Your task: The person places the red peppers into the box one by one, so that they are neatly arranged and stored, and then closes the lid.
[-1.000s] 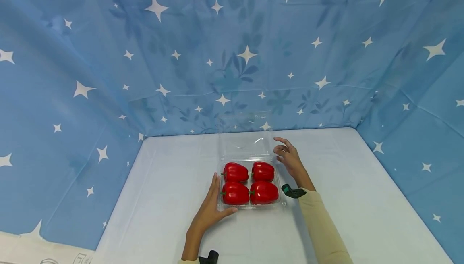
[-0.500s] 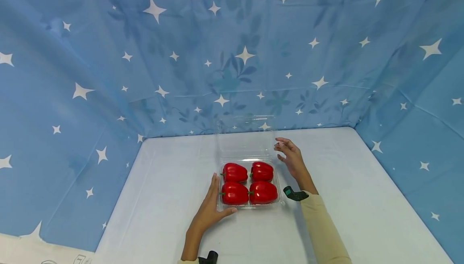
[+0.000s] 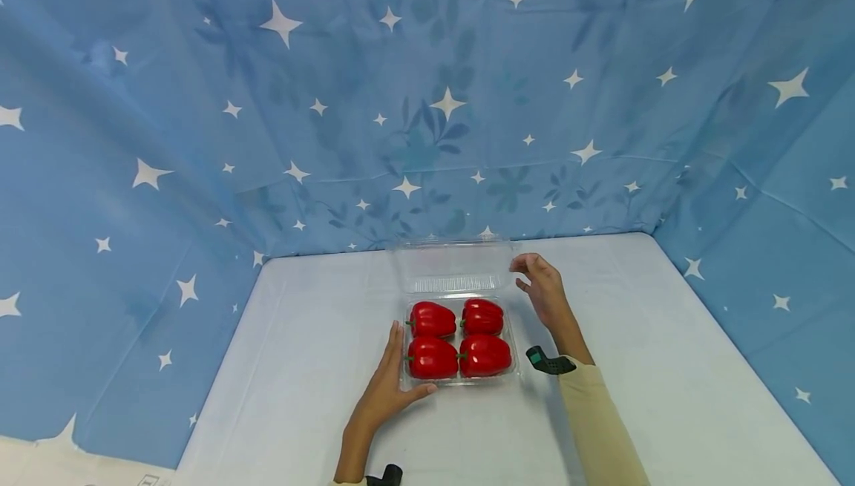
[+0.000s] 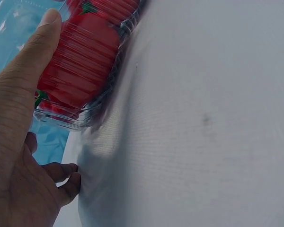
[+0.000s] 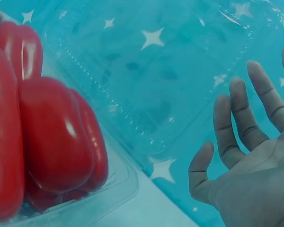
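Several red bell peppers [image 3: 433, 358] sit in two rows in a clear plastic clamshell box [image 3: 461, 381] on the white table. Behind them its hinged lid [image 3: 461, 262] stands raised. My left hand [image 3: 385, 382] lies at the box's near left corner, fingers straight along the left side, thumb along the front wall. In the left wrist view that thumb [image 4: 38, 52] lies against the clear wall. My right hand [image 3: 542, 289] hovers beside the lid's right edge, fingers loosely bent, nothing in it. In the right wrist view its fingertips are close to the lid [image 5: 151, 94]; contact cannot be told.
A blue curtain [image 3: 347, 137] with white stars hangs behind the table and at both sides. White cloth [image 3: 314, 323] covers the table around the box. Black straps circle both wrists.
The lid has swung, now looking shorter and wider along its top edge, as if tipped forward. My right hand has shifted slightly right. My left hand and the bell peppers stay in place.
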The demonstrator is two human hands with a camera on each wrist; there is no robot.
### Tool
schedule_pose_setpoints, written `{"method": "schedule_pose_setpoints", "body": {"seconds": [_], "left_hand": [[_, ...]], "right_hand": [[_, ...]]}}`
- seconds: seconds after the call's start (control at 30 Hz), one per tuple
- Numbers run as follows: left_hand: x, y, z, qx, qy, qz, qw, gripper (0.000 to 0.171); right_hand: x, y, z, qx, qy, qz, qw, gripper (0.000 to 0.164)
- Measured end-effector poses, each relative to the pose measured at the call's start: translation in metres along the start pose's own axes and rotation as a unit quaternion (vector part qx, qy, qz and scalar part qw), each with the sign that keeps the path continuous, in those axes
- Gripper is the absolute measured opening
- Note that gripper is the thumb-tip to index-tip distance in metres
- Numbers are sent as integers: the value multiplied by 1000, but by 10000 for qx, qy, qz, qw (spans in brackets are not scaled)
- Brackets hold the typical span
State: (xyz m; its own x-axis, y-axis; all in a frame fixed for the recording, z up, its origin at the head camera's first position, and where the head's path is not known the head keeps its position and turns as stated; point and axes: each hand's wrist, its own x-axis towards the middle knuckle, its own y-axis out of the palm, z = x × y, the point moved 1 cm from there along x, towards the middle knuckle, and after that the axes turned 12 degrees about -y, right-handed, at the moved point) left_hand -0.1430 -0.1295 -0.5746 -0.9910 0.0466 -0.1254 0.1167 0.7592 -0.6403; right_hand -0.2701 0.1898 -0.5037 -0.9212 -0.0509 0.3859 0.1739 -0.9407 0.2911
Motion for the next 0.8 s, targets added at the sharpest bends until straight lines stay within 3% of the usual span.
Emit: {"method": "schedule_pose_setpoints", "body": {"seconds": [0.2,0.37,0.6,0.67,0.8], "left_hand": [[0,1,0,18,0,17,10000,118],[-1,1,2,31,29,45,10000,119],[-4,-3,8,-236,208,210,9993,123],[-4,-5,10,-275,276,199,9990,117],[-6,-8,11,-684,412,111,9967,85]], "right_hand": [[-16,4,15,80,-350,78,9993,23],[-34,7,21,-508,-458,206,9974,23],[-61,6,12,-1694,-674,276,9828,20],[-67,5,8,-1849,-709,254,9799,22],[-77,4,2,-2040,-987,271,9736,24]]}}
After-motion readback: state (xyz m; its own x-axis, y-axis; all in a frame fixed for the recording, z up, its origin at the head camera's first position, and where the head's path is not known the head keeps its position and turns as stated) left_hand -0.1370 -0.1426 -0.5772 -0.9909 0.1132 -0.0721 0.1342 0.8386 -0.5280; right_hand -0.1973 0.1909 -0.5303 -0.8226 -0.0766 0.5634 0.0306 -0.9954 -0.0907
